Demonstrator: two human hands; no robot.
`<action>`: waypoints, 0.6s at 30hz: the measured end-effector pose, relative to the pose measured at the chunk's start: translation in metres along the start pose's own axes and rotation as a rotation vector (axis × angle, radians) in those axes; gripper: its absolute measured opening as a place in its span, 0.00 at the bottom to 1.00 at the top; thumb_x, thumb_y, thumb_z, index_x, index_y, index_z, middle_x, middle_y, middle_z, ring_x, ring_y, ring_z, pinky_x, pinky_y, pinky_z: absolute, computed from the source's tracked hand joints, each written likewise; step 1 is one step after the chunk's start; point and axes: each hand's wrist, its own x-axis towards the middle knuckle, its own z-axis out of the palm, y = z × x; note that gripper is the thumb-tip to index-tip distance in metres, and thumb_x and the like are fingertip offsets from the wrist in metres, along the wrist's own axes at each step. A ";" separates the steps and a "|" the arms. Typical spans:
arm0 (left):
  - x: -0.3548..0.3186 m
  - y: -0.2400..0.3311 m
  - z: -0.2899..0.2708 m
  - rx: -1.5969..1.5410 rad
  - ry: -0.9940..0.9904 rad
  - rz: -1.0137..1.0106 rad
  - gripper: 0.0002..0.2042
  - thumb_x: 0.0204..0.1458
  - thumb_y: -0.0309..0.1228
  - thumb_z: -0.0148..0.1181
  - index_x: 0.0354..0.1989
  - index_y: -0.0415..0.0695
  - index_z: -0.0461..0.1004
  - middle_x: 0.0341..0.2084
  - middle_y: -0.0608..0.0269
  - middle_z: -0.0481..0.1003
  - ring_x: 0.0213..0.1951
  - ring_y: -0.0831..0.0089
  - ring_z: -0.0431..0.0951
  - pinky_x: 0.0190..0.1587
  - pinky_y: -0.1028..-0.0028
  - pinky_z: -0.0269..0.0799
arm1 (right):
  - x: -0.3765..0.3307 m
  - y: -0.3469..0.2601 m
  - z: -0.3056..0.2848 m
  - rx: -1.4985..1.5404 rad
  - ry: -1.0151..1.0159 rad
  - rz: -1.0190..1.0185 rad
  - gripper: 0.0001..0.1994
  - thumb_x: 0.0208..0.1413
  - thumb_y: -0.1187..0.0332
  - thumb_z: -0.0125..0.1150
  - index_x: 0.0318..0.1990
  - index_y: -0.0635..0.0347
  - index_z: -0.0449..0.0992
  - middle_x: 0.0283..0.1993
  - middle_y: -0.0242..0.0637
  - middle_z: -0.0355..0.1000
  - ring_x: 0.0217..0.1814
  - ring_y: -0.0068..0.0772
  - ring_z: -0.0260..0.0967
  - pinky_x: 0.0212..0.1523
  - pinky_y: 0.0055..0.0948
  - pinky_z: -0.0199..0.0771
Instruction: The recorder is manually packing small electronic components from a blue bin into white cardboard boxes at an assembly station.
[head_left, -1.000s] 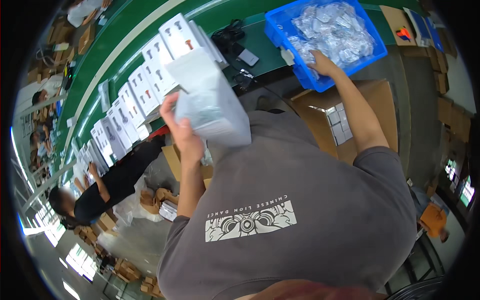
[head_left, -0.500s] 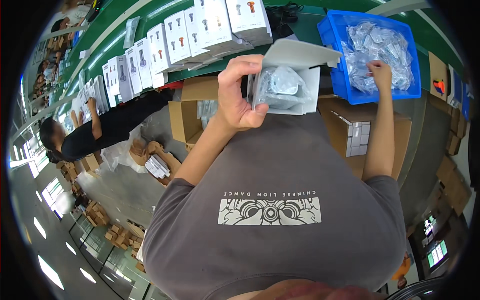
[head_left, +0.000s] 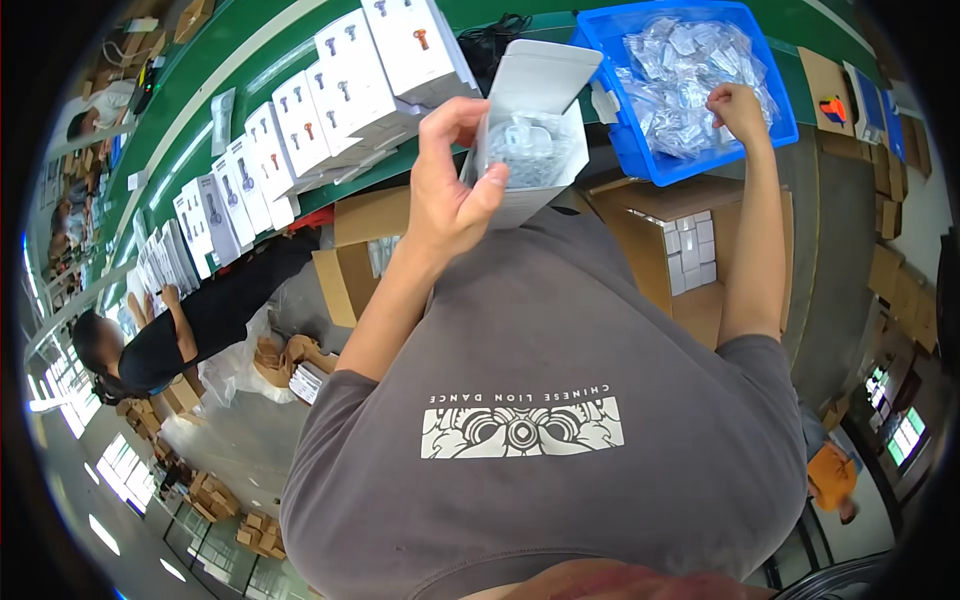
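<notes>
My left hand (head_left: 450,185) grips an upright white carton box (head_left: 520,208) by its left side, thumb on the near rim. The box's top flap (head_left: 548,75) stands open at the back. Inside lies something wrapped in clear plastic (head_left: 525,145); its kind is hard to make out. To the right, my right hand (head_left: 740,112) is over a blue plastic bin (head_left: 640,170), fingers pinched together against a heap of small clear plastic bags (head_left: 685,80). Whatever is between those fingers is hidden.
White printed boxes (head_left: 350,95) stand in a row along the green table (head_left: 295,50). Black cables (head_left: 490,45) lie behind my box. Below the edge are cardboard cartons (head_left: 735,310), one holding small white boxes (head_left: 690,255). A person in black (head_left: 160,350) works at the left.
The held box has tipped more upright and shifted left in view, with its contents sitting lower inside. My right hand stays at the bags in the bin, its fingers more curled. The whole view has shifted.
</notes>
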 end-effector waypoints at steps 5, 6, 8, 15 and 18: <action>-0.006 -0.006 0.000 0.004 0.016 -0.056 0.28 0.51 0.30 0.60 0.60 0.41 0.61 0.44 0.55 0.73 0.43 0.67 0.72 0.52 0.67 0.68 | -0.038 -0.025 0.017 0.468 0.030 -0.209 0.09 0.49 0.77 0.65 0.39 0.69 0.78 0.34 0.35 0.77 0.33 0.21 0.74 0.34 0.25 0.76; -0.004 -0.009 0.000 0.007 0.024 -0.059 0.28 0.51 0.30 0.60 0.60 0.41 0.61 0.44 0.55 0.73 0.43 0.67 0.72 0.52 0.67 0.68 | -0.051 -0.041 0.019 0.525 0.069 -0.199 0.08 0.50 0.78 0.64 0.39 0.67 0.79 0.35 0.33 0.77 0.34 0.20 0.73 0.35 0.25 0.75; -0.004 -0.014 -0.002 0.010 0.018 -0.086 0.27 0.51 0.30 0.61 0.60 0.41 0.62 0.43 0.56 0.73 0.43 0.68 0.71 0.51 0.68 0.68 | -0.053 -0.039 0.025 0.586 0.099 -0.186 0.08 0.50 0.78 0.62 0.40 0.66 0.79 0.35 0.31 0.76 0.35 0.20 0.71 0.37 0.24 0.74; -0.008 -0.021 0.000 0.007 0.058 -0.126 0.25 0.52 0.30 0.61 0.59 0.43 0.63 0.42 0.58 0.73 0.41 0.69 0.71 0.49 0.68 0.69 | -0.043 0.029 0.081 0.122 -0.221 0.033 0.10 0.57 0.70 0.53 0.40 0.64 0.79 0.37 0.31 0.74 0.44 0.20 0.70 0.40 0.21 0.66; -0.009 -0.026 -0.003 0.025 0.056 -0.126 0.25 0.53 0.31 0.61 0.59 0.43 0.63 0.41 0.58 0.73 0.40 0.69 0.71 0.47 0.69 0.70 | -0.079 -0.048 0.059 0.836 -0.153 0.106 0.12 0.60 0.67 0.49 0.40 0.61 0.79 0.39 0.31 0.75 0.45 0.21 0.70 0.42 0.22 0.67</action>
